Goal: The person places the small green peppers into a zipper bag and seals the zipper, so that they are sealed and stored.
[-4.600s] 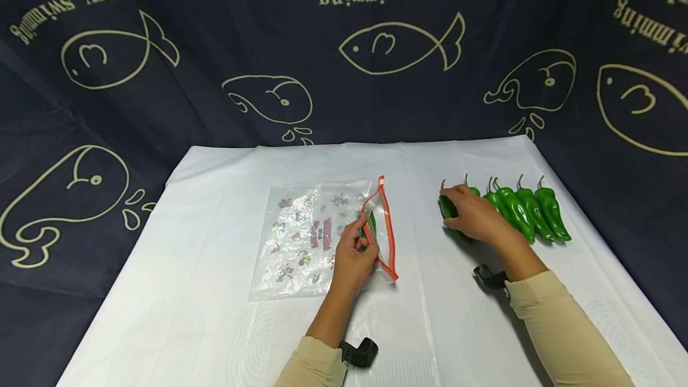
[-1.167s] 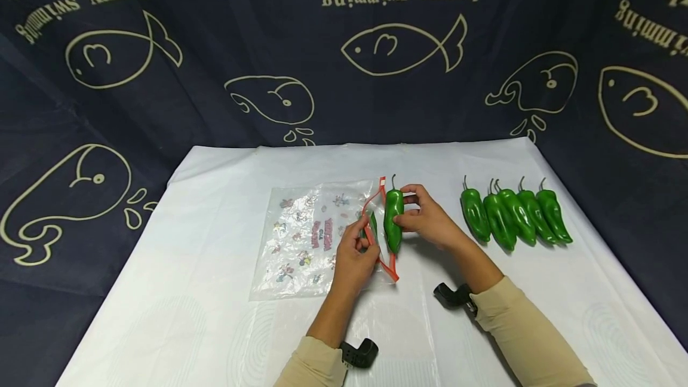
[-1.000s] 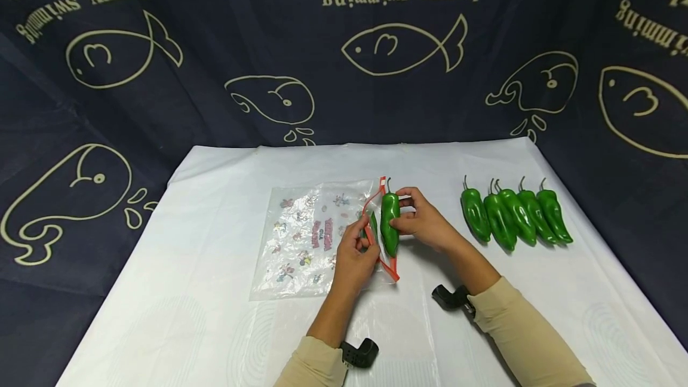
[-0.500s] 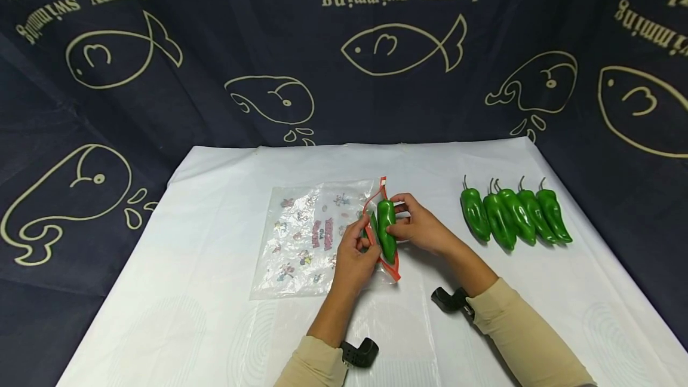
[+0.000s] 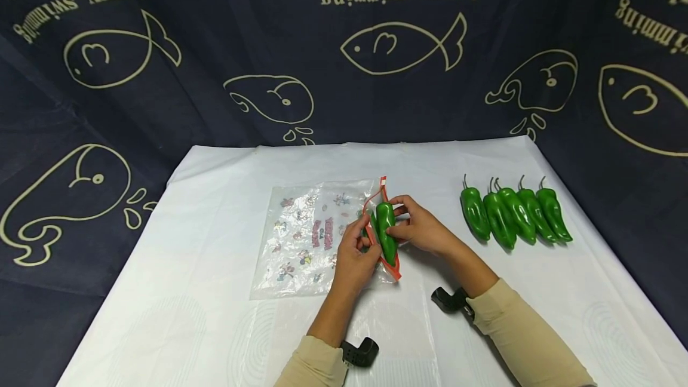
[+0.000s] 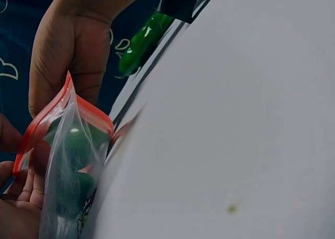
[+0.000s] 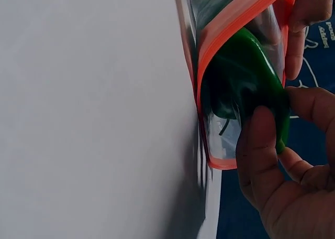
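Note:
A clear zip bag [image 5: 301,243] with coloured prints and a red zip edge lies flat on the white table, its mouth facing right. My left hand [image 5: 356,258] pinches the near lip of that mouth and keeps it parted. With thumb and fingertips my right hand [image 5: 421,229] grips a green pepper [image 5: 386,229] at the opening. In the right wrist view this pepper [image 7: 251,71] is partly inside the red rim [image 7: 220,40]. Another green pepper shows through the plastic in the left wrist view, inside the bag [image 6: 57,197].
Several green peppers [image 5: 502,220] lie in a row on the right of the white table [image 5: 177,267]. A dark cloth [image 5: 290,11] with fish drawings hangs behind and at the sides. Each wrist wears a black camera.
My right hand has picked the leftmost pepper from the row, carried it left to the bag mouth and lowered it into the opening. The left hand has stayed on the bag's lip.

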A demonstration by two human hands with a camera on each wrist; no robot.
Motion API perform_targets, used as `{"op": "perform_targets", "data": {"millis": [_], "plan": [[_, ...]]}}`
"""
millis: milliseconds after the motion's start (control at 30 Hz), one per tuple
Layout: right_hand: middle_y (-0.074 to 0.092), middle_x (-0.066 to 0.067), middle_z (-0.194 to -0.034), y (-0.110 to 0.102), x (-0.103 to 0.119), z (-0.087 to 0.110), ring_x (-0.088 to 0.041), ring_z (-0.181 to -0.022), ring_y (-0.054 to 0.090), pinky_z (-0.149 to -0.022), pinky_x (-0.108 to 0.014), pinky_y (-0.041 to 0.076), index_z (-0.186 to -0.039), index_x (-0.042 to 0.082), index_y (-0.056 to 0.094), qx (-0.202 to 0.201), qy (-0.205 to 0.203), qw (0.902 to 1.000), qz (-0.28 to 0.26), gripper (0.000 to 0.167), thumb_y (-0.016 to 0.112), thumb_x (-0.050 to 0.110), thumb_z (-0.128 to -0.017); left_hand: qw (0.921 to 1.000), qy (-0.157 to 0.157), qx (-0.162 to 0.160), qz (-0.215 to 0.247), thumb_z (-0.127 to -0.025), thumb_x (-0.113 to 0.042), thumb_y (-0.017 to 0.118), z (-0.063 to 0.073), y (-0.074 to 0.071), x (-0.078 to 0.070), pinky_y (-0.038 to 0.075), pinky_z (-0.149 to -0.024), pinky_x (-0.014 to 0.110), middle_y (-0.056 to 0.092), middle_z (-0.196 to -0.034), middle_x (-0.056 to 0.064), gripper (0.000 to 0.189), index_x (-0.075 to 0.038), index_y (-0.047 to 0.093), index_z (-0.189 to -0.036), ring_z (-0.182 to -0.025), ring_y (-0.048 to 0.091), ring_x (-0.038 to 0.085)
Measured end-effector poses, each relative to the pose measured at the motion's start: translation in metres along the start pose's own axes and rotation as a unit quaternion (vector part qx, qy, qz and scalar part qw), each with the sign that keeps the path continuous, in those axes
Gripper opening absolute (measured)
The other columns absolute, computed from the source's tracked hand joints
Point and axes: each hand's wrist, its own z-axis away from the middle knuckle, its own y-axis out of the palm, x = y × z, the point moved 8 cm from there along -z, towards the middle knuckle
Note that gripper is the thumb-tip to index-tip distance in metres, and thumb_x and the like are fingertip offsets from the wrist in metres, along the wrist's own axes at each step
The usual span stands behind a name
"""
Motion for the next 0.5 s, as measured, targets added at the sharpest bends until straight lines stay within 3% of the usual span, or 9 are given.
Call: {"op": "perform_targets", "data": {"millis": [500], "plan": [[0.048,-0.027,-0.127,0.0011,-0.0045,0.0021,-0.029,-0.096,0.065,-0.073,-0.04,0.059,-0.141,0.001,0.037,-0.001,0.006,1.0,-0.004,0.061,0.067,0.0,-0.088,0.9998,0.003,0.017,0.009,-0.076,0.014,0.058,-0.001,0.0022,0.0005,0.048,-0.066,0.016,0.048,-0.136,0.028,0.066,0.013,0.045,-0.141,-0.081,0.056,0.021]]}}
